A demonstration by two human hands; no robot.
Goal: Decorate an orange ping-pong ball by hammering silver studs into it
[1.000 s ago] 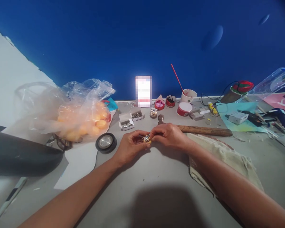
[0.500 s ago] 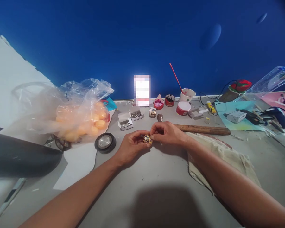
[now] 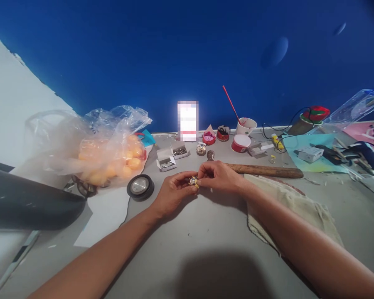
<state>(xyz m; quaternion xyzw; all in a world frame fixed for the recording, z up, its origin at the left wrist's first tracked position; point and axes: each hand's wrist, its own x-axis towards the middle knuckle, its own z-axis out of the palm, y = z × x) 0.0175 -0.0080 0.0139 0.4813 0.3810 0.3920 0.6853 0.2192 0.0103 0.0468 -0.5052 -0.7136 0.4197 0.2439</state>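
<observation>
Between my hands is a small round gold and silver ornament (image 3: 193, 181), with shiny pieces on its face. My left hand (image 3: 172, 192) is closed on its left side, thumb below and fingers above. The fingertips of my right hand (image 3: 216, 176) pinch at its right edge; whether they hold a separate small piece is hidden. Just beyond the hands lies a hammer (image 3: 264, 170) with a wooden handle. Two small open boxes (image 3: 166, 164) of shiny bits and a similar round ornament (image 3: 201, 149) sit further back on the grey table (image 3: 187, 249).
To the left are a black round object with a metal centre (image 3: 140, 187) and a plastic bag (image 3: 118, 153) of orange things. A cloth (image 3: 289, 203) lies under my right forearm. At the back stand a bright screen (image 3: 188, 122), a red-lidded tub (image 3: 241, 143) and a white cup (image 3: 247, 126).
The view has shifted slightly, so the table items sit a little further right and lower. Both hands stay on the ornament, with the right fingertips barely moved.
</observation>
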